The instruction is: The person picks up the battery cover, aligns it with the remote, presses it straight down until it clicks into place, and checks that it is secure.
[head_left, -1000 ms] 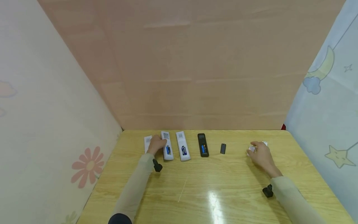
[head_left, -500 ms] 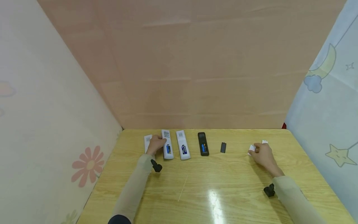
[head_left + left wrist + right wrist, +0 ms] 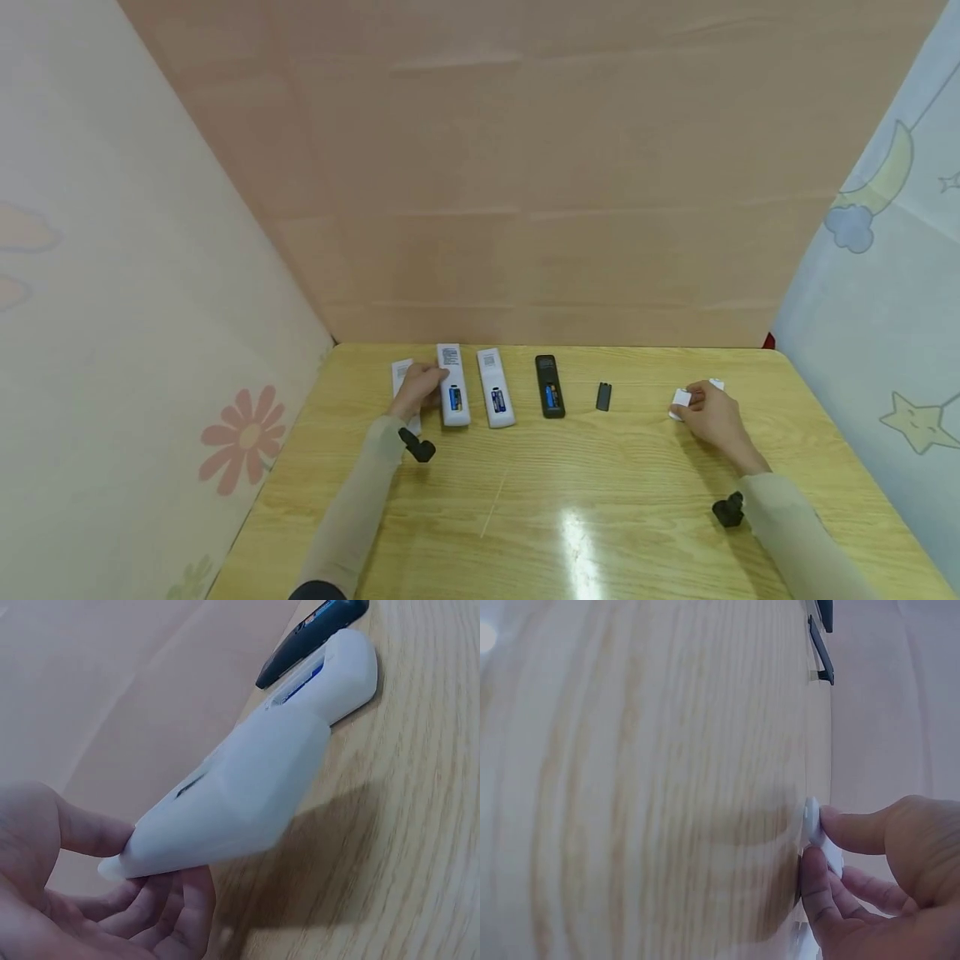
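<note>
One remote in fingers, near back edge

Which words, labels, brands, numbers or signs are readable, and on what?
None can be read.
Held white remote, in the left hand: label too small.
Middle white remote: label too small.
Leftmost white remote, partly hidden: label too small.
Black remote: faint patch, too blurred.
Batteries in three remotes: any print too small.
White cover in the right hand: no lettering visible.
</note>
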Tool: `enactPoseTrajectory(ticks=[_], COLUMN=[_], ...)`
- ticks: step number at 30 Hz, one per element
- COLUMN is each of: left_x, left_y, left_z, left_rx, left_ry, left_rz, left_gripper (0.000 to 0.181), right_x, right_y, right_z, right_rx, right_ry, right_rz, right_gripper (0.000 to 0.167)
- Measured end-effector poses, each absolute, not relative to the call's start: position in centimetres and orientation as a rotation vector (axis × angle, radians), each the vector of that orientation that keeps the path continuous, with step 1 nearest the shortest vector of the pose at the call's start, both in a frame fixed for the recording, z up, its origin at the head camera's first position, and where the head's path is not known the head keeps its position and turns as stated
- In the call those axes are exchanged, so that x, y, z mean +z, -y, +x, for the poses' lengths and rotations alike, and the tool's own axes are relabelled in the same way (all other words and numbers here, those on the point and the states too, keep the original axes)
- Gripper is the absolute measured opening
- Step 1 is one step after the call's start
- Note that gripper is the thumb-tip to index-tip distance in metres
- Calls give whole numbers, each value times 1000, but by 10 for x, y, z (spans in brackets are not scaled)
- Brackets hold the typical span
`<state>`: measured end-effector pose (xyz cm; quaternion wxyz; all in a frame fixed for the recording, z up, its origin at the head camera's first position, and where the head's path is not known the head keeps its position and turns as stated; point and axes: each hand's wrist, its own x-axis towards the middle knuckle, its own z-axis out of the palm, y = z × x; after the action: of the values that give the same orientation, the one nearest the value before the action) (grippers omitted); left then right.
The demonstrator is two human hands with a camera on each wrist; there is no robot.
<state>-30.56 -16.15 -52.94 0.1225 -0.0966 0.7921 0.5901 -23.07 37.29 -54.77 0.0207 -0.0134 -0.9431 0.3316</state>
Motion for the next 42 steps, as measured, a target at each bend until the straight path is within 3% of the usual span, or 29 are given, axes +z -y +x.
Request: enactPoseTrajectory(ticks=[12, 26, 42], left_x=[-529, -521, -518], left_y=[164, 158, 152], left_z=[-302, -297, -290], left_rx=[1825, 1876, 1911], left_ry=[-2168, -2124, -2083], left_rz=[-310, -253, -211], left_gripper=[32, 42, 40], right_x=[-546, -532, -507], right_y=[-379, -371, -346], right_z=[-226, -227, -224], right_rx=[1154, 1496, 1760], right_ry=[2842, 2753, 2621], right_rz=[-72, -127, -16], right_gripper=[38, 42, 45])
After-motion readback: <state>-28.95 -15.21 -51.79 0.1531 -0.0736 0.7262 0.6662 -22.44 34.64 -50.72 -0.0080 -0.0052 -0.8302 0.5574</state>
